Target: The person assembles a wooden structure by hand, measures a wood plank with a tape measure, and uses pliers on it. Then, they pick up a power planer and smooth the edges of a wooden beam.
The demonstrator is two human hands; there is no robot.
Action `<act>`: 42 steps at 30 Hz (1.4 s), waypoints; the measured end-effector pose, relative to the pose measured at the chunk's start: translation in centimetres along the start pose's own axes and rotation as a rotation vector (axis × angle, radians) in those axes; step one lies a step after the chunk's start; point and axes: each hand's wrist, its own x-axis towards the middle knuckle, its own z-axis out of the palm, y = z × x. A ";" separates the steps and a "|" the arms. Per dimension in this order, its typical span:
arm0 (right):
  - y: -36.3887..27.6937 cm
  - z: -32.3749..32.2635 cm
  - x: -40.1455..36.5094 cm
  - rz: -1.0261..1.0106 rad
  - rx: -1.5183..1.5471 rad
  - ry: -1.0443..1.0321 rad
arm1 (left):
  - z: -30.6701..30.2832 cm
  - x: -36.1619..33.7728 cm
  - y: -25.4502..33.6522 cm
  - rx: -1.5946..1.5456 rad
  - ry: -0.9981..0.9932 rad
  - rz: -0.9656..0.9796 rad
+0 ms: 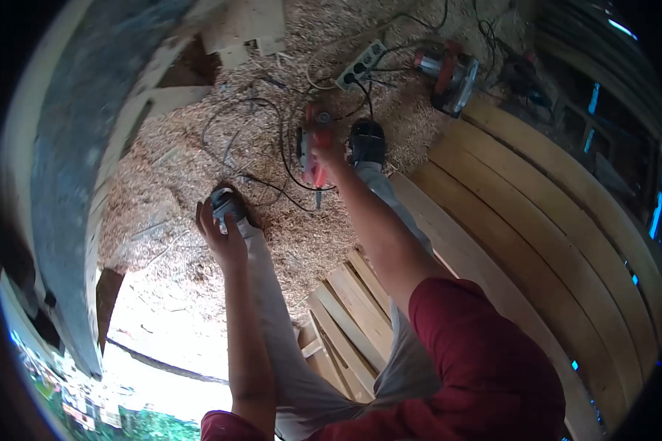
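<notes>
Red power tool [315, 143] is gripped in the right hand [331, 160], fingers wrapped tight round its body, arm stretched out in front and down toward the floor. It's a bit blurry, so I honestly can't tell what kind of tool it is, just that it's red with something thin and dark sticking out below. It hangs over the sawdust [191, 154], just beside the right shoe [366, 141]. The left hand [224, 239] is empty, fingers loosely spread, hovering right by the left shoe [226, 200] and the grey trouser leg. Black cords [268, 110] loop all over the shavings between the two feet and run up to a white power strip [361, 65] further out. Near that there's a circular saw [449, 73] lying at the edge of the wide planks [537, 220], which curve along the right side. Closer in, under the legs, there's a bundle of narrower slats [353, 309] lying side by side.
</notes>
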 end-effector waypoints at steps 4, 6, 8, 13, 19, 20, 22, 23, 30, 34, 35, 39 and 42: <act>-7.2 -4.6 -7.5 0.149 0.153 -0.245 | -4.4 -5.5 1.9 -0.217 0.112 -0.227; -9.3 -5.9 -12.2 0.116 0.103 -0.209 | -6.6 -9.0 3.0 -0.218 0.154 -0.212; -13.1 -7.2 -20.3 -0.060 0.201 -0.184 | -9.6 -11.7 5.1 -0.219 0.215 -0.206; -23.3 -11.8 -36.1 -0.630 -0.077 -0.335 | -18.0 -16.0 9.4 -0.269 0.454 -0.309; -36.8 -8.9 -50.1 -0.615 -0.163 -0.562 | -26.2 -16.2 7.1 -0.253 0.664 -0.361; -38.1 -8.7 -50.8 -0.623 -0.203 -0.602 | -27.3 -16.2 6.4 -0.248 0.687 -0.362; -39.8 -6.5 -52.5 -0.676 -0.322 -0.618 | -30.0 -15.1 5.1 -0.188 0.723 -0.347; -40.5 -4.8 -53.0 -0.722 -0.392 -0.605 | -31.6 -14.4 4.5 -0.124 0.733 -0.310; -46.1 11.5 -57.8 -0.712 -0.718 -0.765 | -44.3 -3.9 2.2 0.120 0.679 0.056; -45.5 16.1 -57.6 -0.671 -0.674 -0.630 | -48.5 2.7 1.6 0.159 0.554 0.293; -45.2 16.7 -57.1 -0.642 -0.603 -0.610 | -48.6 4.1 1.4 0.158 0.525 0.353; -46.7 18.2 -55.8 -0.570 -0.436 -0.546 | -46.3 7.6 1.2 0.114 0.404 0.501; -49.1 19.6 -54.8 -0.531 -0.385 -0.502 | -46.6 7.7 3.2 0.135 0.419 0.403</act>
